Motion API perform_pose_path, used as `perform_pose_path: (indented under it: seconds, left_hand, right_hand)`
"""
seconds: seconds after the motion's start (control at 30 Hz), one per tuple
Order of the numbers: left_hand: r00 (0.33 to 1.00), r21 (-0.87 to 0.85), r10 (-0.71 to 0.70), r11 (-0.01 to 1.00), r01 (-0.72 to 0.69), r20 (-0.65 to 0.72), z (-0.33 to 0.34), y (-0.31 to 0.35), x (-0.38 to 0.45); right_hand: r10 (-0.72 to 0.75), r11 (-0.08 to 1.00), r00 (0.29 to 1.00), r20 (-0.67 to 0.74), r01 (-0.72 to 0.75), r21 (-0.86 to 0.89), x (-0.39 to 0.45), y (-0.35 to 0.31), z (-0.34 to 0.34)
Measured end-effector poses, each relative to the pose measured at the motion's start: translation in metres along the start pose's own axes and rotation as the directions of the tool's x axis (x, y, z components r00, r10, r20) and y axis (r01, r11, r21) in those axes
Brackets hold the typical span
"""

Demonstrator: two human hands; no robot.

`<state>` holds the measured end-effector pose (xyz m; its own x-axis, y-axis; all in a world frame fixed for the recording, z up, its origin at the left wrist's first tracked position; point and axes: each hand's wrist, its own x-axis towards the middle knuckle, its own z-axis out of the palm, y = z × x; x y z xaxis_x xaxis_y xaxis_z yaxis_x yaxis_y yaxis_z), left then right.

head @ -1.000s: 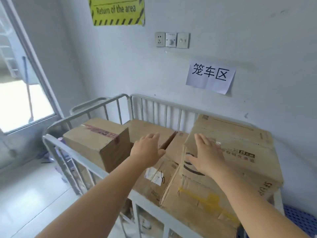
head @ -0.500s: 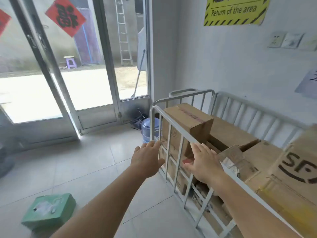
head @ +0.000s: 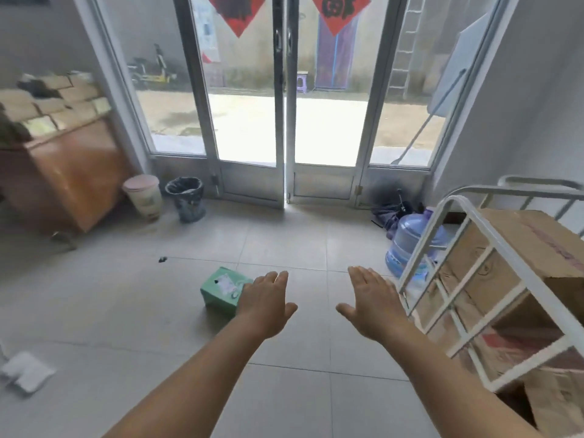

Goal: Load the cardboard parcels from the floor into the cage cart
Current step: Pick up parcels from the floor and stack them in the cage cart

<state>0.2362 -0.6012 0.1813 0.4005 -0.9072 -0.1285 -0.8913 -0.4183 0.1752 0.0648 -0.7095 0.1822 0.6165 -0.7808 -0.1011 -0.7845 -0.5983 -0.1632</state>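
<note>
Now both arms are stretched out over the tiled floor (head: 132, 311), and both hands are empty. The left hand (head: 267, 303) shows its back to the camera, fingers straight and loosely together, holding nothing. The right hand (head: 374, 303) mirrors it, fingers extended, thumb spread toward the middle, nothing in its grasp either. Just beyond the left hand, partly hidden behind its fingers, a small green box (head: 221, 290) sits on the tiles; whether the hand touches it cannot be told. Over on the right stands the white cage cart (head: 467, 279), and behind its bars a large cardboard parcel (head: 518, 248) already rests inside, with more cardboard below it. A blue water jug (head: 407, 245) stands on the floor just beside the cart's corner. Straight ahead, glass doors (head: 284, 105) look out on a bright yard.
</note>
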Motion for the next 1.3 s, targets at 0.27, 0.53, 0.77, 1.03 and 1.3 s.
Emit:
perform_pose_path:
  seconds: [0.27,0.53,0.77,1.03,1.3]
  left_hand:
    - [0.953,0.010,-0.294,0.956,0.294,0.072,0.010,-0.086,0.048]
    - [0.868,0.011,-0.485,0.873,0.487,0.102,0.009,-0.142,0.100]
    - [0.840,0.000,-0.521,0.850,0.527,0.148,0.014,-0.205,0.148]
    - [0.871,-0.008,-0.431,0.895,0.445,0.237,0.032,-0.325,0.244]
    - [0.867,0.009,-0.342,0.931,0.364,0.363,0.060,-0.450,0.331]
  right_hand:
    - [-0.205,0.976,0.972,0.114,0.212,-0.050,0.116,-0.049,0.041]
    - [-0.351,0.923,0.913,0.208,0.374,-0.084,0.219,-0.083,0.063]
    - [-0.368,0.913,0.884,0.288,0.402,-0.067,0.287,-0.124,0.083]
    - [-0.228,0.957,0.909,0.349,0.275,-0.090,0.377,-0.197,0.127]
    - [0.018,0.997,0.898,0.440,0.020,-0.080,0.453,-0.257,0.195]
